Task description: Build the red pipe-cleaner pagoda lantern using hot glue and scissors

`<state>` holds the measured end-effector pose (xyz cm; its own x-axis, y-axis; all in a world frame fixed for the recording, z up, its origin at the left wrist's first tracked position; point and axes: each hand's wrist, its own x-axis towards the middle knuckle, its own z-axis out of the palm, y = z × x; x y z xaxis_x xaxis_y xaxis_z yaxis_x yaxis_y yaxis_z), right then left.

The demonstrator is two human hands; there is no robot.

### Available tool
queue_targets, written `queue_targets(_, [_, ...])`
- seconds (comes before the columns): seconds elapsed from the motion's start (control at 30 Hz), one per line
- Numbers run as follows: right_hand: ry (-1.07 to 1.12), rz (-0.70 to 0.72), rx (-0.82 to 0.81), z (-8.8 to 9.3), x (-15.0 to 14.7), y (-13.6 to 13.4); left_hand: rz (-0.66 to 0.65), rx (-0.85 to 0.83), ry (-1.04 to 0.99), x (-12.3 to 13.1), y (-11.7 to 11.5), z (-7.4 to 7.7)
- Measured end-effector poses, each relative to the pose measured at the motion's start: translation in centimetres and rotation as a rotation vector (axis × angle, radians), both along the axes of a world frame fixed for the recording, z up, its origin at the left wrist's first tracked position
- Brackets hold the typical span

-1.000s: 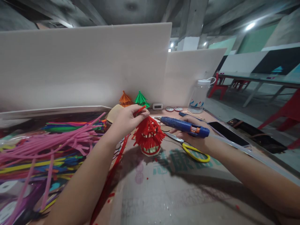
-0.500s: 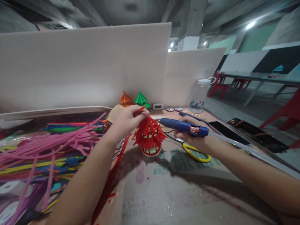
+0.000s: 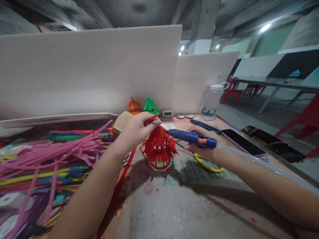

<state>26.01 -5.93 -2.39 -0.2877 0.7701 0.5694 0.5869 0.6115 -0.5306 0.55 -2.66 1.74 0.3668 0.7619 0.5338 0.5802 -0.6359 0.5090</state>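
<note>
A red tiered tower [image 3: 159, 147] with fringed roofs and a pale base stands on the table in the middle. My left hand [image 3: 143, 127] is at its top, its fingers pinched on a short red strip [image 3: 152, 118]. From the right, my right hand [image 3: 203, 146] is closed round a blue glue gun [image 3: 193, 137]. The gun's nozzle points left and is close to the upper roof; whether it touches cannot be made out. Yellow-handled scissors [image 3: 208, 166] lie partly under my right hand.
Pink stems [image 3: 74, 149] and several coloured ones cover the left side. Orange [image 3: 133, 105] and green [image 3: 150, 105] towers stand by the white board [image 3: 89, 69]. A bottle [image 3: 210, 103] is at the back right, a phone [image 3: 243, 142] at the right.
The red tower's base has shifted slightly down toward me. My left hand has moved a little right, and the glue gun slightly left and down, its nozzle nearer the roof.
</note>
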Motion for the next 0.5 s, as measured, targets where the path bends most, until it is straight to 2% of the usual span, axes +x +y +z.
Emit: queue_targets(0.5, [-0.06, 0.03, -0.086, 0.21, 0.36, -0.17, 0.026, 0.096, 0.062, 0.14, -0.2, 0.09])
